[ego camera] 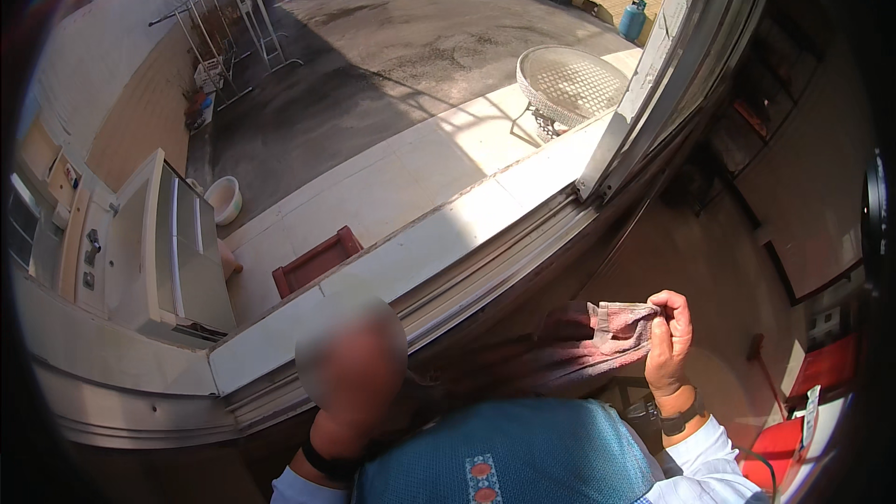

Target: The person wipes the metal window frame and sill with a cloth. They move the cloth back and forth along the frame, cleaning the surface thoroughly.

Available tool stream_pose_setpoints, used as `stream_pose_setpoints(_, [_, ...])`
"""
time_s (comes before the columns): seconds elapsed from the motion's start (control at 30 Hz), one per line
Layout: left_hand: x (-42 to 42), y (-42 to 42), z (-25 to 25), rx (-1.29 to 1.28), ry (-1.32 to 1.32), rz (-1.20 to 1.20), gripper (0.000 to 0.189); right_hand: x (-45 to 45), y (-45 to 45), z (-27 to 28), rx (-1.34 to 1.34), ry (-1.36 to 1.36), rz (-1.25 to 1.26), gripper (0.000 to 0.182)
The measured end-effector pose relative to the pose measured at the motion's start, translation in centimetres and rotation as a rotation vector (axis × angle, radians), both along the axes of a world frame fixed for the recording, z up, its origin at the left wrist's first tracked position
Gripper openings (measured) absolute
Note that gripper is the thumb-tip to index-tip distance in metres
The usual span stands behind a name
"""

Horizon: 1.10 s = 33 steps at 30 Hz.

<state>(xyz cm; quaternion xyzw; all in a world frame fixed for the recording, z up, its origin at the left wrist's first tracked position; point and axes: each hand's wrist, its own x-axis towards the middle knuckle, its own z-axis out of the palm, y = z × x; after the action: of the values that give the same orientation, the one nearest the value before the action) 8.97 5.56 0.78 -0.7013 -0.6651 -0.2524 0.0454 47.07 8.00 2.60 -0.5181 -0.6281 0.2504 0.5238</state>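
Observation:
A pinkish cloth (pixel 623 350), apparently terry towelling, hangs from my right hand (pixel 668 343). My fingers and thumb pinch its corner, and its far end fades into shadow. At the window sill (pixel 392 259), my left hand (pixel 353 371) is over the metal sliding track (pixel 490 276). A blur covers its fingers, so I cannot tell whether it touches the sill or holds anything. Dark bands circle both wrists. Right of the sill stands the window's metal side frame (pixel 640 84).
Outside lie a red tray-like object (pixel 318 262), a round wicker table (pixel 570 87), a white basin (pixel 224 199) and a sink cabinet (pixel 175 245). A blue gas cylinder (pixel 633 19) stands by the far wall. Indoors at right is a red seat (pixel 773 455).

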Motion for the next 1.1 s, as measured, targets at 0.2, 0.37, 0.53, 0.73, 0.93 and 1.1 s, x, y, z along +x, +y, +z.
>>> stream_pose_setpoints(0.2, [6.0,5.6,-3.3,-0.106,0.550,-0.215,0.039,5.3,-2.3,-0.7,-0.092,0.074,-0.154,0.025])
stream_pose_setpoints(0.37, [13.3,12.3,-1.2,0.066,-0.286,-0.377,0.014,10.0,-5.6,-1.9,-0.164,0.085,-0.293,0.025])
stream_pose_setpoints(0.53, [19.9,18.8,-2.9,0.164,-0.386,-0.545,0.029,11.0,-6.0,-2.4,-0.196,0.299,-0.310,0.024])
stream_pose_setpoints(0.73, [20.9,17.3,-2.5,0.137,0.000,-0.555,0.047,8.9,-2.9,-3.7,-0.233,0.272,-0.211,0.023])
stream_pose_setpoints(0.93, [14.5,11.2,-2.7,0.125,-0.057,-0.404,0.048,3.8,1.2,-4.0,-0.278,0.274,0.086,0.026])
stream_pose_setpoints(1.1, [4.8,0.6,-1.1,0.025,-0.040,-0.159,0.052,-1.2,3.3,-4.6,-0.338,0.322,0.265,0.026])
